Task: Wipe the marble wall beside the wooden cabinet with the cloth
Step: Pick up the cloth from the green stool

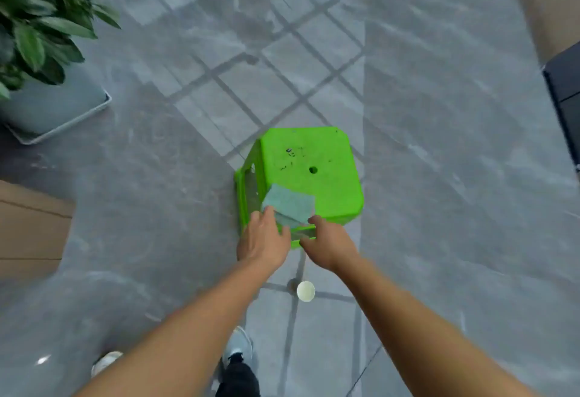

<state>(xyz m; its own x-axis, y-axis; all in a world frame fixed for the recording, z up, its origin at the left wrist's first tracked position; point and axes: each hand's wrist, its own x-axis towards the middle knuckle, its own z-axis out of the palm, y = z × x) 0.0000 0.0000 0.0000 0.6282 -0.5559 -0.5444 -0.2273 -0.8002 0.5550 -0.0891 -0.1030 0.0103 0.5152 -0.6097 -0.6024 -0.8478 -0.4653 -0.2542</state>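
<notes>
A folded pale green cloth [290, 202] lies on the near corner of a bright green plastic stool [309, 164] standing on the grey marble floor. My left hand [262, 238] reaches to the cloth's near left edge, fingers touching it. My right hand [326, 244] is at the cloth's near right corner, fingertips against it. Neither hand has the cloth lifted; it rests flat on the stool. No wall or cabinet face is clearly in view.
A potted plant [37, 29] in a grey square planter [56, 108] stands at the far left. A wooden surface [31, 230] juts in at the left edge. A white paper cup [305, 291] sits on the floor below my hands. A dark box [565, 89] is at the right.
</notes>
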